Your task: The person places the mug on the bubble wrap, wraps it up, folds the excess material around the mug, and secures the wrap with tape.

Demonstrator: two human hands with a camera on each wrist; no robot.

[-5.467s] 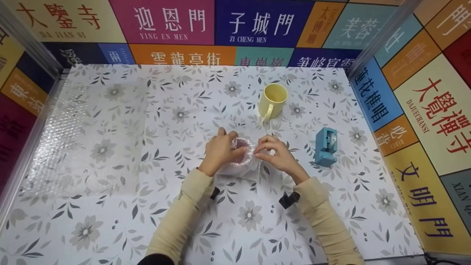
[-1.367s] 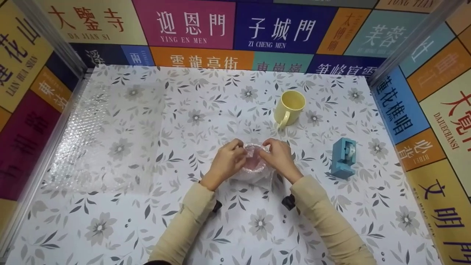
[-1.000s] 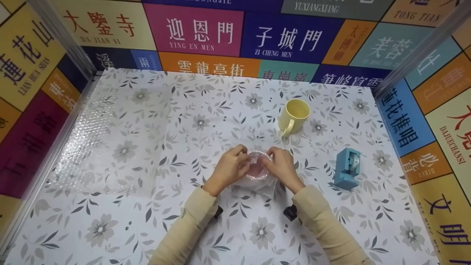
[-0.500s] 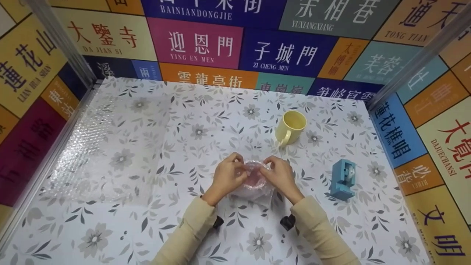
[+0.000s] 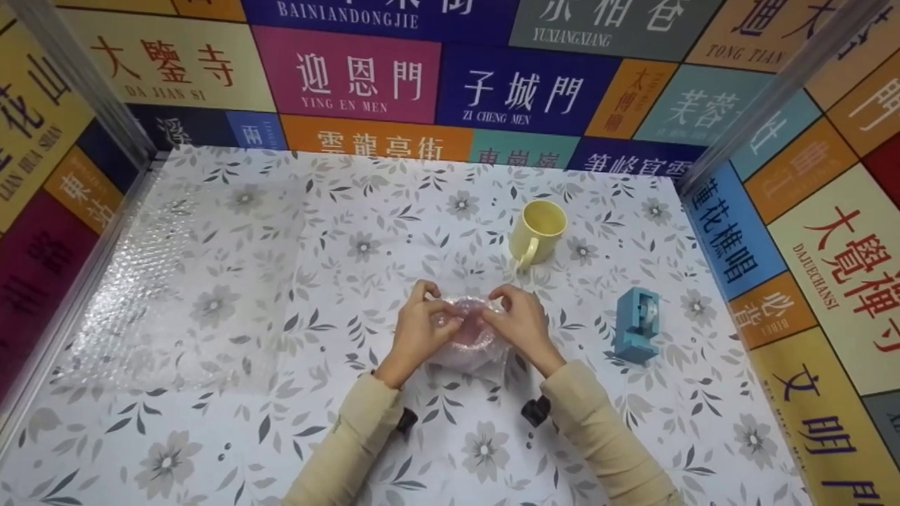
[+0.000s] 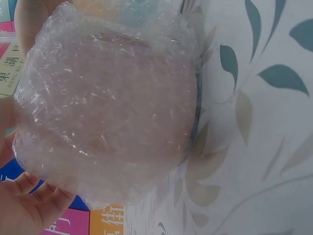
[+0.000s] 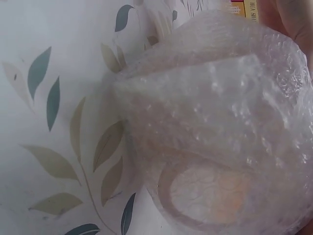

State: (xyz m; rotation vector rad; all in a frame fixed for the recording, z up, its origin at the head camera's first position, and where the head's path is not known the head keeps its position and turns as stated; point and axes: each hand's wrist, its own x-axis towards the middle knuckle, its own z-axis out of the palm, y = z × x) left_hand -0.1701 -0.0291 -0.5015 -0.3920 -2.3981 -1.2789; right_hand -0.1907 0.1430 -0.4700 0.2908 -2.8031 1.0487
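Note:
A pink mug (image 5: 474, 330), wrapped in bubble wrap (image 5: 465, 360), stands upright on the table in front of the person. My left hand (image 5: 418, 330) is at the left of its mouth, thumb and fingers pinching the wrap's upper edge. From the right, my right hand (image 5: 524, 325) pinches that edge too, its thumb reaching over the rim. In the left wrist view the clear bubble wrap (image 6: 107, 107) covers the pinkish side. Through the wrap, the right wrist view shows the mug's loop handle (image 7: 165, 188) and a loose straight wrap edge.
Behind the right hand stands a yellow mug (image 5: 538, 232), handle toward the person. A blue tape dispenser (image 5: 636, 327) is at the right. A flat bubble wrap sheet (image 5: 176, 288) lies on the left of the flower-patterned table (image 5: 337, 450). Printed panels (image 5: 344, 77) enclose the back and sides.
My right hand was at the outside edge of the wrap earlier; now it grips the rim. My left hand's fingers have spread slightly. The camera view has shifted; the other things stay put.

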